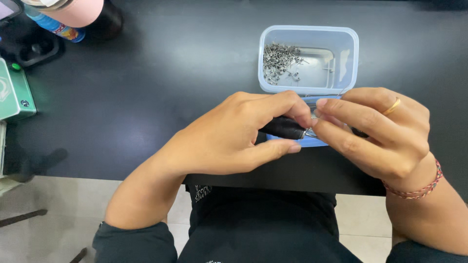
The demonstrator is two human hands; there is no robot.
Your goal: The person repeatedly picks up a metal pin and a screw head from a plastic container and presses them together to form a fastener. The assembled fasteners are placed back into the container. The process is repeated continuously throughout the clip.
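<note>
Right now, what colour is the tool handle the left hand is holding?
Black: the left hand pinches a black tool handle, shown best in the head view.

Looking like a small-parts workbench or lab: black benchtop [146,97] running across, clear tub [308,58] of tiny metal parts [279,61] sitting at 1 o'clock, green device [14,92] showing at 9 o'clock, pale tiled floor [58,214] showing below.

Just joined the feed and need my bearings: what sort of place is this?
Probably a workbench or lab-style assembly station. A clear plastic tub of small metal parts sits on a black tabletop, and the left hand and right hand work a black-handled tool just in front of it.
</note>
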